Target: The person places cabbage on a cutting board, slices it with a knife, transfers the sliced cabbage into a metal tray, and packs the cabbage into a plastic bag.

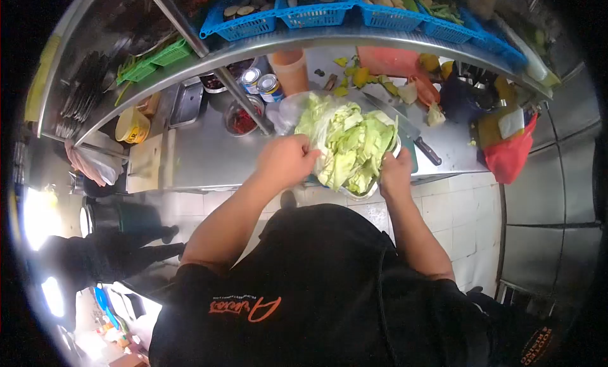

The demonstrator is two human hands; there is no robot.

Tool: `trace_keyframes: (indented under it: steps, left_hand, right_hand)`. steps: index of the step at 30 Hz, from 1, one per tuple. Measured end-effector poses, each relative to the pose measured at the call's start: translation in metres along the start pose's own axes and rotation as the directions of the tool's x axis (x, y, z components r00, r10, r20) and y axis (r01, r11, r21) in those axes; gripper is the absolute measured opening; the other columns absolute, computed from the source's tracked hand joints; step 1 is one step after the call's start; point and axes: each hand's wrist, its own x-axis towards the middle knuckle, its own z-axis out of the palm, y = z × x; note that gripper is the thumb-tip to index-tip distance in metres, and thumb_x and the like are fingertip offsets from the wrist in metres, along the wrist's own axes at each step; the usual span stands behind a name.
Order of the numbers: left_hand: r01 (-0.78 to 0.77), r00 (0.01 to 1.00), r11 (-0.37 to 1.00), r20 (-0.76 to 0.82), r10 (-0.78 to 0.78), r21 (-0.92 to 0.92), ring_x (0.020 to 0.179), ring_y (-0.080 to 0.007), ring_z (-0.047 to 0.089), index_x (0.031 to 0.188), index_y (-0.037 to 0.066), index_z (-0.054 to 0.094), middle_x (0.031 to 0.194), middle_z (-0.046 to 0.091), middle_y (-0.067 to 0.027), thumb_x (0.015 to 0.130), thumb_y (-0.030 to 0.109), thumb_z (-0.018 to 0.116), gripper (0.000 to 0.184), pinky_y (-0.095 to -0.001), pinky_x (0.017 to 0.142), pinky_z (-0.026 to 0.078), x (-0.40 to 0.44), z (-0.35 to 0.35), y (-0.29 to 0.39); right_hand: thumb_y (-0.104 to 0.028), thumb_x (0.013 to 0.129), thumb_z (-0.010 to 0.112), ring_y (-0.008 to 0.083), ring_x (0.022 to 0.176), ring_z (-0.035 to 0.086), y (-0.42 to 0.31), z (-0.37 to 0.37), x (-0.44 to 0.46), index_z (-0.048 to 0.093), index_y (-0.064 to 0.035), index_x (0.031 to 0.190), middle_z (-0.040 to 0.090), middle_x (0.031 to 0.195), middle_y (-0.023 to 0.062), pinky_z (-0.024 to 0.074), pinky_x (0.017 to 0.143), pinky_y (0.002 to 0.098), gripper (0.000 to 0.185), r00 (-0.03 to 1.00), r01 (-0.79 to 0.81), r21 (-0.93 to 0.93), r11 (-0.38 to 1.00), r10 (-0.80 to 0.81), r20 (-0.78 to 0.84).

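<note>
A heap of cut pale-green lettuce or cabbage leaves (351, 142) is held in front of my body over the counter's front edge. It lies in a shallow tray with a pale rim (362, 195), mostly hidden beneath the leaves. My left hand (289, 159) is closed on a clear plastic bag (286, 115) at the left side of the heap. On the right, my right hand (397, 174) grips the tray's rim, thumb near the leaves. A dark-handled knife (428, 151) lies on the counter to the right, beside a partly hidden green cutting board (414, 159).
Blue baskets (313, 15) of vegetables line the overhead shelf, held by a metal post (244, 101). On the steel counter (202, 158) are a bowl of red pieces (243, 121), cans (270, 87) and an orange container (289, 72). A red bag (514, 153) hangs at right. Another person (114, 253) stands left.
</note>
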Motion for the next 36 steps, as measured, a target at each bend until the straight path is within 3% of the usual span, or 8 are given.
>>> trace_keyframes:
  steps: [7,13,17,19,25,29,32,36]
  left_hand:
    - [-0.168,0.981,0.984,-0.114,0.159,-0.065,0.071,-0.0427,0.062,0.078,0.000,0.062,0.076,0.063,-0.0222,0.088,0.020,0.065,0.022,-0.0496,0.064,0.048,-0.013,0.008,0.012]
    - [-0.266,0.948,0.947,-0.225,0.223,-0.181,0.072,-0.0417,0.062,0.078,0.003,0.062,0.077,0.064,-0.0184,0.087,0.012,0.064,0.013,-0.0504,0.067,0.050,-0.013,0.046,0.028]
    - [-0.309,0.949,0.935,-0.124,0.291,-0.176,0.072,-0.0416,0.063,0.079,0.003,0.062,0.077,0.064,-0.0193,0.087,0.013,0.065,0.013,-0.0509,0.066,0.050,-0.018,0.059,0.038]
    - [-0.312,0.950,0.933,-0.086,0.301,-0.179,0.072,-0.0412,0.063,0.079,0.002,0.064,0.076,0.064,-0.0202,0.086,0.013,0.066,0.014,-0.0505,0.066,0.050,-0.014,0.047,0.040]
    - [-0.176,0.922,0.974,0.322,0.213,-0.139,0.073,-0.0403,0.065,0.084,0.001,0.069,0.074,0.066,-0.0220,0.086,0.017,0.067,0.017,-0.0475,0.068,0.052,-0.007,-0.017,0.050]
    - [-0.201,0.975,0.969,0.064,0.211,-0.142,0.076,-0.0273,0.067,0.099,0.000,0.072,0.085,0.070,-0.0171,0.086,0.012,0.066,0.019,-0.0367,0.072,0.053,0.007,-0.046,0.025]
    - [-0.175,0.973,0.984,0.161,0.166,0.044,0.089,-0.0248,0.069,0.105,-0.001,0.072,0.098,0.071,-0.0176,0.084,0.008,0.065,0.024,-0.0360,0.080,0.053,0.035,-0.070,0.004]
    - [-0.265,0.913,0.960,0.298,0.280,-0.089,0.091,-0.0262,0.069,0.110,0.002,0.072,0.101,0.071,-0.0161,0.084,0.009,0.065,0.029,-0.0368,0.084,0.053,0.060,-0.055,-0.032]
  right_hand:
    - [-0.001,0.083,0.055,0.0182,0.085,0.063,0.018,0.000,-0.012,0.057,0.0057,0.104,0.066,0.097,0.0135,0.0528,0.075,0.0319,0.022,0.996,-0.084,-0.003,0.996,0.084,-0.042]
    - [-0.005,0.082,0.058,0.0215,0.086,0.064,0.027,0.008,-0.020,0.058,0.0066,0.101,0.066,0.094,0.0170,0.0524,0.076,0.0354,0.022,0.998,-0.065,-0.234,0.970,0.057,-0.040]
    - [-0.005,0.083,0.058,0.0222,0.089,0.065,0.031,0.009,-0.014,0.058,0.0077,0.108,0.067,0.097,0.0171,0.0526,0.079,0.0360,0.028,0.999,0.039,-0.375,0.926,-0.026,0.041]
    - [-0.004,0.082,0.057,0.0213,0.089,0.065,0.022,0.009,-0.013,0.057,0.0079,0.110,0.067,0.098,0.0161,0.0529,0.079,0.0352,0.031,0.997,-0.008,-0.246,0.969,0.028,0.077]
    - [-0.001,0.080,0.055,0.0191,0.089,0.062,-0.021,0.003,-0.002,0.056,0.0086,0.113,0.065,0.102,0.0127,0.0516,0.081,0.0325,0.034,0.957,-0.060,-0.252,0.966,0.128,0.259]
    - [0.001,0.082,0.055,0.0165,0.087,0.063,-0.005,-0.007,0.021,0.059,0.0063,0.110,0.066,0.100,0.0106,0.0524,0.078,0.0311,0.029,0.915,-0.111,-0.166,0.980,0.166,0.368]
    - [0.000,0.082,0.056,0.0155,0.083,0.062,-0.010,-0.005,0.024,0.058,0.0056,0.110,0.065,0.096,0.0090,0.0519,0.073,0.0305,0.029,0.887,-0.147,-0.180,0.973,0.210,0.410]
    - [0.000,0.082,0.056,0.0140,0.079,0.061,-0.009,0.002,0.028,0.059,0.0056,0.109,0.065,0.094,0.0078,0.0509,0.069,0.0294,0.028,0.845,-0.175,-0.181,0.968,0.242,0.477]
